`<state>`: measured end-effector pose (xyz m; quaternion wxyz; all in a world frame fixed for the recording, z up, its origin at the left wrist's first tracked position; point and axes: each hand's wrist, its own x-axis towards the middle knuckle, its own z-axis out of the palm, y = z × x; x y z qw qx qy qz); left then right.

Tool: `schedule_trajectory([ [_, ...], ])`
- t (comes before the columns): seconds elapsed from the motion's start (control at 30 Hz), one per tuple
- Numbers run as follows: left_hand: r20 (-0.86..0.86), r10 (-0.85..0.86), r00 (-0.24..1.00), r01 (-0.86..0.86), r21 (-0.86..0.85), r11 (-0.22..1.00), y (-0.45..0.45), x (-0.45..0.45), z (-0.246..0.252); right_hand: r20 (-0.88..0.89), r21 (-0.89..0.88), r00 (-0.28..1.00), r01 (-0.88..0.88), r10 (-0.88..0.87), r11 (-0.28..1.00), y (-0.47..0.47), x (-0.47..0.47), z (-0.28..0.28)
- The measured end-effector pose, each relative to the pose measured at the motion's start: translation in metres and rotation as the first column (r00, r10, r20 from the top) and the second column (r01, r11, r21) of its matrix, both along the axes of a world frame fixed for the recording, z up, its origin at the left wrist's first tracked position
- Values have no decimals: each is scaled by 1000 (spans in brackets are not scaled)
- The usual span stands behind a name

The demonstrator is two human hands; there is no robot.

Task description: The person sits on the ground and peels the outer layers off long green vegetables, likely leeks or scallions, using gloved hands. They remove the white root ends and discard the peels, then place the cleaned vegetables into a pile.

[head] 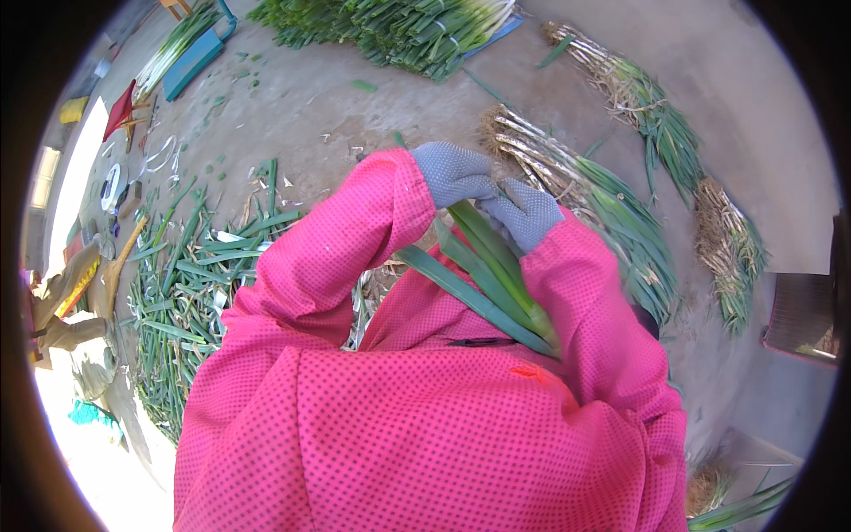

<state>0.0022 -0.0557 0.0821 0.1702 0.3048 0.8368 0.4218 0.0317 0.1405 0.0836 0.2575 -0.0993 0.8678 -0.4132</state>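
Observation:
Before my chest, both hands wear grey dotted work gloves and meet at the fingertips. My left hand [455, 174] has curled fingers at the upper end of a large green onion [488, 256]. My right hand [525, 211] is bent around the same place from the right, its thumb close to the left fingers. The onion's broad green leaves fan up and left from a paler joint near my right forearm. Its lower end is hidden by the pink sleeve, and the gloves hide exactly where each finger grips.
Untrimmed onions with roots [565, 166] lie just beyond my right hand, with further bundles [631, 93] [725, 253] at right. A heap of stripped leaves [179, 306] covers the floor at left. Tied clean onions [412, 33] are stacked ahead. A tape roll [114, 188] lies far left.

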Motion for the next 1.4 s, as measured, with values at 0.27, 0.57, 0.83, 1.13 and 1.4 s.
schedule_trajectory([
  [0.27,297,761,577,-810,326,487,-108,19,0,77,-217,951,309,-300,926,19,-20,-9],
  [0.57,-198,783,590,-806,-203,556,-162,81,-25,127,626,947,-307,296,717,-25,-30,-30],
  [0.83,-286,367,885,-402,-72,913,-48,17,-9,208,13,972,-118,113,993,3,-49,-47],
  [1.13,-402,-351,846,-34,-697,716,3,-19,32,25,-92,999,-44,47,995,0,-37,-45],
  [1.4,-170,-124,978,-29,-692,721,4,3,41,211,86,958,-218,196,972,-22,-30,-3],
])
